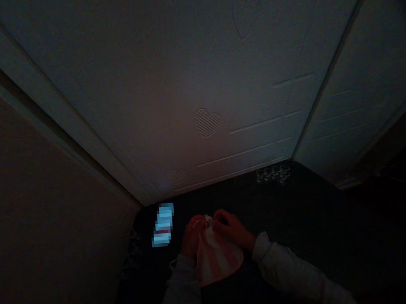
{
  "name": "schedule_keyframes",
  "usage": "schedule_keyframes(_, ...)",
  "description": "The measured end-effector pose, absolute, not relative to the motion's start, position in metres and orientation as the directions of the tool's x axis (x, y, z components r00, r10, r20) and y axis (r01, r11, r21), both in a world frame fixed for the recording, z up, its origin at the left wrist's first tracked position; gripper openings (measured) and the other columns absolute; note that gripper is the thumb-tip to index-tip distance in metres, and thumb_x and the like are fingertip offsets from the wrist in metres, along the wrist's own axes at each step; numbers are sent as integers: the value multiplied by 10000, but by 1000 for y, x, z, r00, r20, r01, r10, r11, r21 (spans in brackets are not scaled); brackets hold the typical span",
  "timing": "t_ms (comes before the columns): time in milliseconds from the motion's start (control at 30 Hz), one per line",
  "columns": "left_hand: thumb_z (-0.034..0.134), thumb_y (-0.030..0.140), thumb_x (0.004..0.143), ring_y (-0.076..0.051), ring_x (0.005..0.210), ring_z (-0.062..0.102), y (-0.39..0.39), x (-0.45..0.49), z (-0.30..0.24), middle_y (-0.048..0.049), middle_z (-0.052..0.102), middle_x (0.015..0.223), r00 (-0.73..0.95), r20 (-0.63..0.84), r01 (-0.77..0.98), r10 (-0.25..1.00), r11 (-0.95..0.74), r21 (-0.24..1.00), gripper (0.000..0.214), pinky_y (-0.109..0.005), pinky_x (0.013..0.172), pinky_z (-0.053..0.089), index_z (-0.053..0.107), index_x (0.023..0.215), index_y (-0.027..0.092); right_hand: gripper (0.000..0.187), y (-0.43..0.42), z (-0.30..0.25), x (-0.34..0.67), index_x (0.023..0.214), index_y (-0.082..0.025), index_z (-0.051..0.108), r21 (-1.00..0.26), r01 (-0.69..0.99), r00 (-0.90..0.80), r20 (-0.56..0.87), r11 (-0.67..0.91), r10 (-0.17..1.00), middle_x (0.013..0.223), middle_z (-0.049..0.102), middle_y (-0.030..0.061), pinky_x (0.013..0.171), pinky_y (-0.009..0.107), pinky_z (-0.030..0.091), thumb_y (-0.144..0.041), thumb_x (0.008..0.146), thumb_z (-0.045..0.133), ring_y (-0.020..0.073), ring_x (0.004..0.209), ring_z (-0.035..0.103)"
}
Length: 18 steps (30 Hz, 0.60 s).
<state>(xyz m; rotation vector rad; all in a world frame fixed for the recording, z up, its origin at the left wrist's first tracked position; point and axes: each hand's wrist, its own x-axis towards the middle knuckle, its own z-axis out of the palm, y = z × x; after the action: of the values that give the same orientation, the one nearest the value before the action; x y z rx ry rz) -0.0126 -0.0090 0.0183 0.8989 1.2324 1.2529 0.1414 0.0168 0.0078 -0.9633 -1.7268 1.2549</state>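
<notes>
In the dim light a red-and-white striped cloth [220, 258] hangs down from between my hands, its upper edge bunched. My left hand [192, 232] is closed on the bunched part from the left. My right hand [232, 227] pinches the same part from the right, fingertips curled close to the left ones. A small whitish bit [208, 221] shows between the fingertips; I cannot make out what it is. Left of my hands lies a phone [163, 224] with a bright, pixelated screen.
A dark tabletop [281, 211] spreads under my hands. Several shiny round-rimmed things [273, 173] stand at its back right. A pale panel [149, 95] with heart and line reliefs rises behind. On the left is a brownish surface [45, 206].
</notes>
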Motion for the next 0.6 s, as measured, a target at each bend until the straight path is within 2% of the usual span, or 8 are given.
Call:
schedule_keyframes(200, 596, 311, 628, -124, 657, 515, -9, -13, 19, 0, 558, 680, -118, -148, -162, 982, 128, 978, 188, -228, 610, 395, 557, 719, 151, 203, 17, 7, 141, 816, -164, 511, -966, 136, -408, 147, 219, 901, 672, 501, -15, 570, 220, 369, -359, 761, 504, 106, 618, 464)
schedule_keyframes(600, 606, 322, 624, -120, 649, 517, -9, -13, 15, 6, 557, 677, -100, -174, -232, 980, 147, 962, 210, -228, 606, 395, 545, 726, 148, 197, 17, 5, 140, 816, -163, 508, -969, 134, -404, 138, 208, 904, 668, 493, -19, 570, 212, 370, -351, 760, 508, 100, 620, 454)
